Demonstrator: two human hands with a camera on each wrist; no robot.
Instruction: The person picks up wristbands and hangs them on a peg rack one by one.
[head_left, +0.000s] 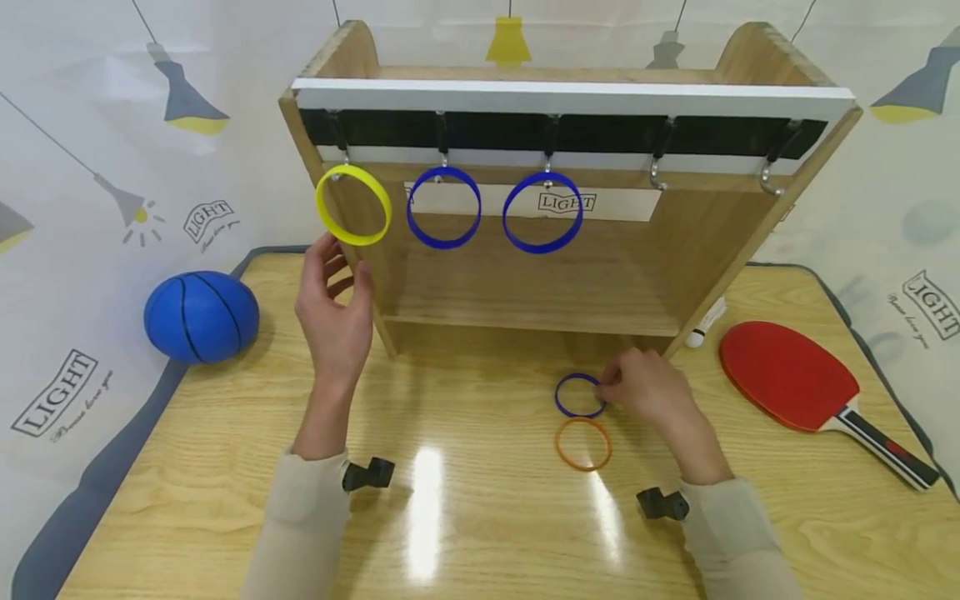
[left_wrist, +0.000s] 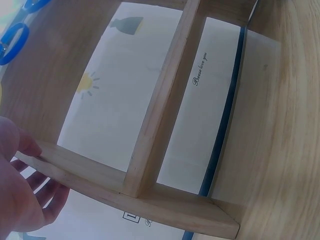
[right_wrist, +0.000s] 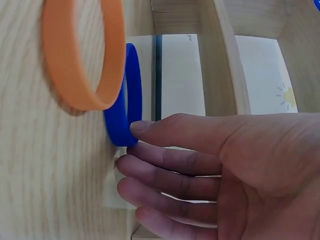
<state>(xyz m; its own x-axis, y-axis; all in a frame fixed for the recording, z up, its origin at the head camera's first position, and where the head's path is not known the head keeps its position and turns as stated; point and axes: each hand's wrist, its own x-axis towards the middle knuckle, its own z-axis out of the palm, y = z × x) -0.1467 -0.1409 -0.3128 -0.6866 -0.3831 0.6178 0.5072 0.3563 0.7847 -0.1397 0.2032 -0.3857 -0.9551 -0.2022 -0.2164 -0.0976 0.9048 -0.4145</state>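
The left hand [head_left: 337, 317] grips the side panel of a wooden rack [head_left: 525, 292]; in the left wrist view its thumb lies on the panel's [left_wrist: 100, 185] inner side, the other fingers outside. With thumb and index finger, the right hand [head_left: 660, 396] pinches the right edge of a blue ring [head_left: 558, 403] on the table, also seen in the right wrist view [right_wrist: 117, 130]. Touching or very near that ring is an orange ring [head_left: 558, 450]. A yellow ring [head_left: 387, 208] and two blue rings [head_left: 411, 218] [head_left: 507, 225] hang from the rack's hooks; two hooks [head_left: 657, 175] [head_left: 768, 179] at the right hold nothing.
A blue ball [head_left: 202, 317] sits left of the rack. A red paddle [head_left: 787, 375] lies on the table [head_left: 495, 533] at the right, and a white shuttlecock-like object [head_left: 705, 323] is beside the rack's right foot. A printed cloth [head_left: 67, 275] stands behind.
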